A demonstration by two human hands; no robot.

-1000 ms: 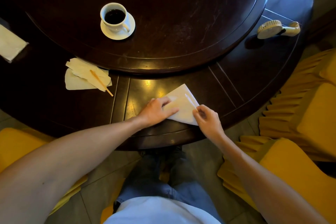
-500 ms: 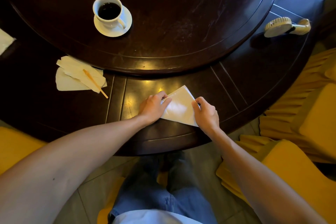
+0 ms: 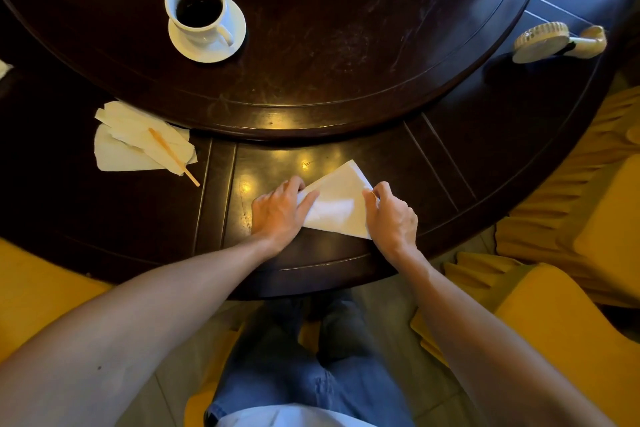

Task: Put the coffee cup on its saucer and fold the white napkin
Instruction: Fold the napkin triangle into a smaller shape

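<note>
Pressing down on a folded white napkin, 2 bare hands work at the near edge of a dark round table. The napkin lies in a triangle, its point aimed toward the table's centre. The left hand rests flat on the napkin's left corner, fingers straight and close together, the forefinger laid along the slanted fold. The right hand holds the right edge with fingers curled; it appears to pinch the paper between thumb and fingertips, though the grip itself is hidden beneath the knuckles.

Farther in, on the raised turntable at the table's middle, a white coffee cup filled with dark coffee sits on its saucer, handle turned toward the near right. Near the table's left edge lie crumpled paper wrappers with a wooden stirrer across them. A small handheld fan lies at the far right edge. Yellow-covered chairs ring the table.
</note>
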